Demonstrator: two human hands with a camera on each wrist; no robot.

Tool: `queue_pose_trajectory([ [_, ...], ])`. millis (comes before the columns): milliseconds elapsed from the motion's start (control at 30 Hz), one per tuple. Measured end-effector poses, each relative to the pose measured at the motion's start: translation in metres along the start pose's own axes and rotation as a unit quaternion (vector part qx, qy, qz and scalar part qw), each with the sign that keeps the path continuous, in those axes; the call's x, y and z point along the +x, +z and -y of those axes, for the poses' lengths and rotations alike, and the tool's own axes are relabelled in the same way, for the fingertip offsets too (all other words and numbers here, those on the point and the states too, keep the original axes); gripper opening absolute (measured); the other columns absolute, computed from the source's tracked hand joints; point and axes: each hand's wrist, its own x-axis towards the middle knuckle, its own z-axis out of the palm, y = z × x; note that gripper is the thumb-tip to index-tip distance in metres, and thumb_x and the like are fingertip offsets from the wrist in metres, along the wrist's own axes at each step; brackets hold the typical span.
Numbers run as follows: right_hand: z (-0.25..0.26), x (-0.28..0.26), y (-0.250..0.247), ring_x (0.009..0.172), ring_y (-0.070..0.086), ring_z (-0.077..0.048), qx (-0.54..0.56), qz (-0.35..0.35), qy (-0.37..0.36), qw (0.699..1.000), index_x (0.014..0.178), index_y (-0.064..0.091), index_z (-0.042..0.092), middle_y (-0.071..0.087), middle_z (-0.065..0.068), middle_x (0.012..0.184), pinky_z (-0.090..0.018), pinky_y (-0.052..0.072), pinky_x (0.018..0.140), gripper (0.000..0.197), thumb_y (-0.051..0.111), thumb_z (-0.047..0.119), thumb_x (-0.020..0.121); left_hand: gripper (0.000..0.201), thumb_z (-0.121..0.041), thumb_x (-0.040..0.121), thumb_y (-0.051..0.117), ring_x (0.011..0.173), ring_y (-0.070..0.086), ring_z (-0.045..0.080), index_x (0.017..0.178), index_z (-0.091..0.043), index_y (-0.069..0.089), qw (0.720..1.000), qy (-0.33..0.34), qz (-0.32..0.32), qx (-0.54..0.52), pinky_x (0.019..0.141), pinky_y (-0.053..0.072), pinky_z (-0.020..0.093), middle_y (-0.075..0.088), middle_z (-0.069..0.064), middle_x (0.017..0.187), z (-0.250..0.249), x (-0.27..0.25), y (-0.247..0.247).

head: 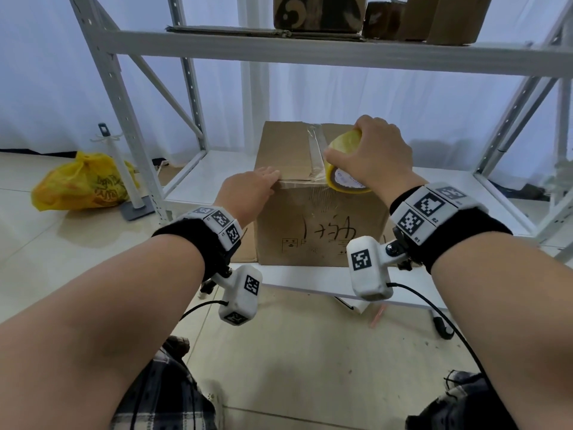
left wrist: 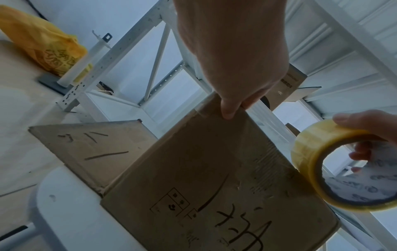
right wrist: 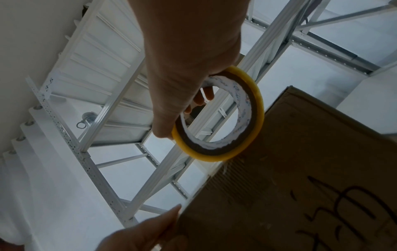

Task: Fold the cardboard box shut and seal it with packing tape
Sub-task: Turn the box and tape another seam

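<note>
The cardboard box stands closed on the low white shelf, a clear tape strip running near-to-far along its top seam. The right hand grips the tape roll on edge at the near top edge, fingers through its core, with open room to the right. The left hand lies flat on the near-left top edge; its wrist view alone shows a thumb pressing the front face, seemingly uncurled.

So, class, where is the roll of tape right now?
In the head view, the roll of tape is in the right hand, at the cardboard box's top front edge, right of centre.
</note>
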Motion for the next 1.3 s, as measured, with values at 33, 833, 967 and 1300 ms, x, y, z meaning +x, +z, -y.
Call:
queue_pose_trajectory([
  [33,0.001,0.001,-0.002,0.114,0.047,-0.026,0.007,-0.004,0.001,1.000,0.123,0.051,0.014,0.053,-0.005,0.120,-0.033,0.034,0.077,0.063,0.061,0.058,0.079,0.023,-0.018,0.099,0.043,0.107,0.060,0.021,0.121,-0.016,0.052,1.000,0.000,0.002,0.009,0.078,0.049,0.034,0.057,0.001,0.126,0.000,0.000,0.000],
  [833,-0.012,0.006,-0.006,0.119,0.044,-0.028,-0.032,0.006,0.011,0.999,0.128,0.049,0.015,0.053,-0.007,0.124,-0.038,0.039,0.083,0.067,0.063,0.057,0.077,0.033,-0.027,0.093,0.055,0.108,0.056,0.017,0.124,-0.016,0.053,0.999,0.005,-0.030,-0.027,0.085,0.047,0.029,0.059,0.000,0.121,-0.042,0.020,0.013],
  [967,-0.013,0.008,-0.004,0.117,0.045,-0.028,-0.049,0.010,-0.002,0.999,0.125,0.049,0.015,0.054,-0.007,0.121,-0.036,0.037,0.080,0.066,0.062,0.059,0.077,0.045,-0.024,0.094,0.053,0.129,0.046,0.020,0.137,-0.014,0.044,0.999,0.012,-0.010,-0.043,0.103,0.039,0.034,0.047,0.003,0.141,-0.056,0.032,0.017],
  [1300,-0.014,0.001,-0.003,0.117,0.042,-0.026,0.036,0.006,-0.020,0.999,0.126,0.046,0.016,0.043,-0.008,0.124,-0.038,0.041,0.088,0.066,0.062,0.059,0.079,0.045,-0.023,0.101,0.041,0.139,0.034,0.016,0.146,-0.022,0.033,0.996,0.039,0.023,-0.070,0.113,0.030,0.036,0.033,-0.003,0.151,-0.030,0.028,0.019],
])
